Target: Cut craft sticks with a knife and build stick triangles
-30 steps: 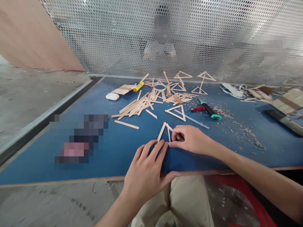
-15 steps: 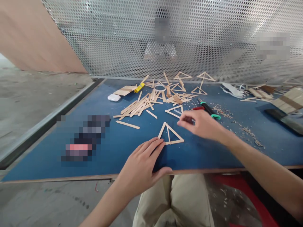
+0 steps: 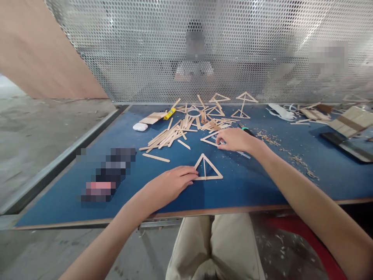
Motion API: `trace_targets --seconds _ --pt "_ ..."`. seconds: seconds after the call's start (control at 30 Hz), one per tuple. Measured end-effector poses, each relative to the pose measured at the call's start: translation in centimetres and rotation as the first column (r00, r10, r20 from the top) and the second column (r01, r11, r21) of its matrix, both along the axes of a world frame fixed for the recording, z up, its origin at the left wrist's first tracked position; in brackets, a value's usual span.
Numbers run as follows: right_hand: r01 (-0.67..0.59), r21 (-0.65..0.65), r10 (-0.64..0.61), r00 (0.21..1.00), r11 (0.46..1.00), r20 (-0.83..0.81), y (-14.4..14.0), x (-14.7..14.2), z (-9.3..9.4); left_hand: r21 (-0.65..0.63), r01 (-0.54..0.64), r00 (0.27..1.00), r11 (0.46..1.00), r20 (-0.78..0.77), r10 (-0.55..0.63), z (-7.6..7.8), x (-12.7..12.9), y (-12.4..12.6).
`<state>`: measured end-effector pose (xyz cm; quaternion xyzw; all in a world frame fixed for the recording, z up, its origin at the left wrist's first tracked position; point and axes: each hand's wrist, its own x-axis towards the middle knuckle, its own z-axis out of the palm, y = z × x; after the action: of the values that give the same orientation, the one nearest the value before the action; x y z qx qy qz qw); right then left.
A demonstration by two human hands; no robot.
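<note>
A blurred dark object (image 3: 106, 175) is seen at the left of the blue tabletop (image 3: 256, 182), well apart from the hands. Farther back lie a small white case (image 3: 140, 126), a flat bundle of sticks (image 3: 153, 117) and a yellow glue tube (image 3: 169, 114). A loose heap of wooden craft sticks (image 3: 171, 134) is spread beyond the near work area, with a single stick (image 3: 155, 158) lying apart in front of it. Finished stick triangles (image 3: 244, 105) are scattered by the perforated metal screen (image 3: 186, 50), and wood shavings (image 3: 294, 157) are strewn toward the right, where a dark slab (image 3: 346, 146) lies near the edge.

The left hand (image 3: 166, 186) is laid flat on the table with its fingers spread loosely — nothing is grasped, and only the fingertips (image 3: 192, 175) are pressed to the left corner of the near stick triangle (image 3: 207, 169), which lies flat just in front of the person. The right hand (image 3: 234, 139) is stretched out beyond it, the fingers curled downward and nearly closed on a corner of a second stick triangle (image 3: 212, 139) — whether that piece is truly pinched cannot be told. A green-capped cutter (image 3: 246, 130) is partly hidden behind this hand.
</note>
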<state>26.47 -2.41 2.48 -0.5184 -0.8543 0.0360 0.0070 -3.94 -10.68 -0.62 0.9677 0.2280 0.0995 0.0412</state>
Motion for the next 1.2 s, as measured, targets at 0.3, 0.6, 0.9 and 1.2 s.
trace_targets --seconds 0.3,0.6,0.9,1.2 --pt "0.125 0.145 -0.116 0.991 0.982 -0.065 -1.1 -0.5 0.0 -0.025 -0.138 0.981 0.990 0.133 0.140 6.7 1.7 5.5" --pt "0.104 0.340 0.097 0.844 0.935 -0.527 -0.9 1.2 -0.9 0.065 -0.235 0.820 0.970 0.550 0.162 5.0 4.8 10.9" --pt "-0.045 0.356 0.253 0.786 0.933 -0.564 -2.0 0.6 -1.9 0.241 -0.017 0.976 0.970 0.213 -0.035 4.0 2.0 11.3" --pt "-0.112 0.391 0.287 0.859 0.914 -0.425 -2.3 0.7 -2.0 0.298 -0.017 0.967 0.955 0.246 -0.060 3.8 2.0 11.2"
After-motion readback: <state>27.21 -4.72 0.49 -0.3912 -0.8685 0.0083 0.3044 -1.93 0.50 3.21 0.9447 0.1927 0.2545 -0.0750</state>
